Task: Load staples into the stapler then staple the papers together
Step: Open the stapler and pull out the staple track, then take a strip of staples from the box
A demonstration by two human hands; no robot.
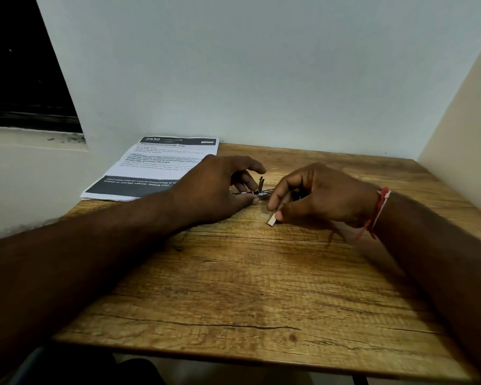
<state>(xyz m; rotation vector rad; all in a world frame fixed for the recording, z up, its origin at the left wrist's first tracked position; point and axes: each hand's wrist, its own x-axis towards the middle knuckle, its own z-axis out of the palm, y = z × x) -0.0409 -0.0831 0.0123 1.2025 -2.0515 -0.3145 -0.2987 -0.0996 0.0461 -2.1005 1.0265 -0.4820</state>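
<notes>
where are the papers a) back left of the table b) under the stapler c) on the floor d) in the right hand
a: the papers lie flat at the back left of the table, their far edge at the wall.

The table [247,287] is patterned in warm brown wood grain, streaked with dark lines. At ten o'clock, white papers [161,168] are printed with black text and dark grey bands. The stapler [261,190] is seen as silvery metal, the strip of staples [272,219] as pale grey-white. A red and white thread [379,209] is worn on the right wrist.
</notes>
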